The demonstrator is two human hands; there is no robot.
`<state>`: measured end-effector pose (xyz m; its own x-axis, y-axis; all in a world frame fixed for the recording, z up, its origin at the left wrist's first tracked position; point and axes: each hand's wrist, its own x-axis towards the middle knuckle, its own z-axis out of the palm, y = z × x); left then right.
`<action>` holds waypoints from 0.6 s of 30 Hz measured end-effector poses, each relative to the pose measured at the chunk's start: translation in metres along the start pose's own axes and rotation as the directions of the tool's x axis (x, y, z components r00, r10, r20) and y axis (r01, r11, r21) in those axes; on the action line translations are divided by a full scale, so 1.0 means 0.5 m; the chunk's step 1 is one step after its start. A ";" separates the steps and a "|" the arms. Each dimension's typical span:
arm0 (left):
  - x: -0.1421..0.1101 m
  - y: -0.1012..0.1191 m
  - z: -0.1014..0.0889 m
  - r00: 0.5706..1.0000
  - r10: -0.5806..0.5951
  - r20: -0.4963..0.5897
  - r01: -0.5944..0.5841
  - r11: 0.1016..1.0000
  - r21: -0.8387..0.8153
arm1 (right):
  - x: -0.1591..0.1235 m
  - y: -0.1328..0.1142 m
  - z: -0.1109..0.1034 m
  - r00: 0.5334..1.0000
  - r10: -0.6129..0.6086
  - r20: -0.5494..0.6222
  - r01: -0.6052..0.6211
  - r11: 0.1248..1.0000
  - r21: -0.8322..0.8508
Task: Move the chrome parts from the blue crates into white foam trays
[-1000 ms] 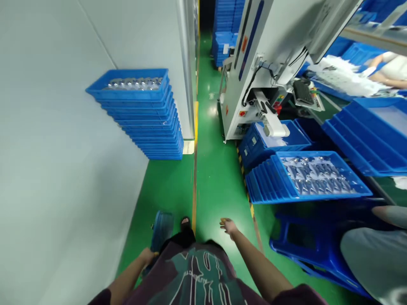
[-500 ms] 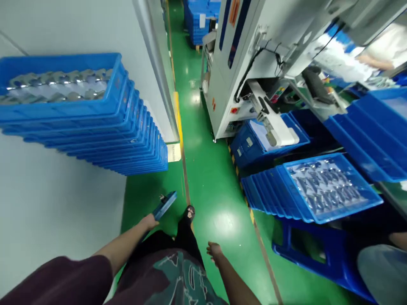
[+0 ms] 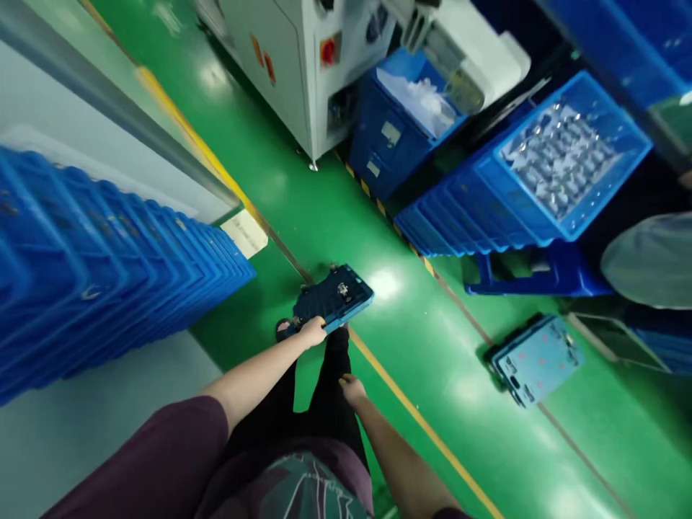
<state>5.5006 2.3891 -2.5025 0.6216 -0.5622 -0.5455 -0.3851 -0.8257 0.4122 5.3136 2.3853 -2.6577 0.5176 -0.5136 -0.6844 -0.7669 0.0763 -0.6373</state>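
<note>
My left hand (image 3: 312, 333) is closed on the edge of a blue wheeled dolly (image 3: 320, 301), carried tilted over my feet. The dolly's dark underside faces up, and a metal caster shows on it. My right hand (image 3: 354, 393) hangs beside my right leg with nothing in it, its fingers loosely bent. A second dolly (image 3: 540, 360), light blue on top with small red marks, is on the green floor to the right, apart from both hands.
Tall stacked blue crates (image 3: 135, 259) stand close on my left. Ahead is a white machine cabinet (image 3: 270, 65). At the right, a blue crate of shiny parts (image 3: 573, 158) tops another stack beside a blue stool (image 3: 540, 274). A person's light-coloured clothing (image 3: 649, 259) shows there.
My view has turned down and to the right, bringing the second dolly into sight. The carried dolly has swung across in front of my legs, its underside now showing.
</note>
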 end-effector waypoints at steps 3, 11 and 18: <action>0.034 0.003 -0.028 0.997 0.060 0.053 -0.056 0.996 -0.068 | -0.032 -0.004 0.086 0.996 0.086 0.028 -0.085 0.996 -0.015; 0.183 0.017 -0.132 1.000 0.016 0.006 -0.014 0.959 -0.282 | -0.120 -0.026 0.183 0.982 0.126 0.139 -0.074 0.940 -0.332; 0.293 -0.045 -0.214 0.953 -0.157 -0.261 0.053 0.928 -0.368 | -0.144 -0.002 0.152 0.992 0.075 0.105 -0.045 0.965 -0.258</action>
<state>5.6736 2.3301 -2.5136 0.8304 -0.3937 -0.3942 -0.0740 -0.7792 0.6224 5.3061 2.4872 -2.6347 0.4960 -0.4139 -0.7634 -0.8613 -0.1232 -0.4929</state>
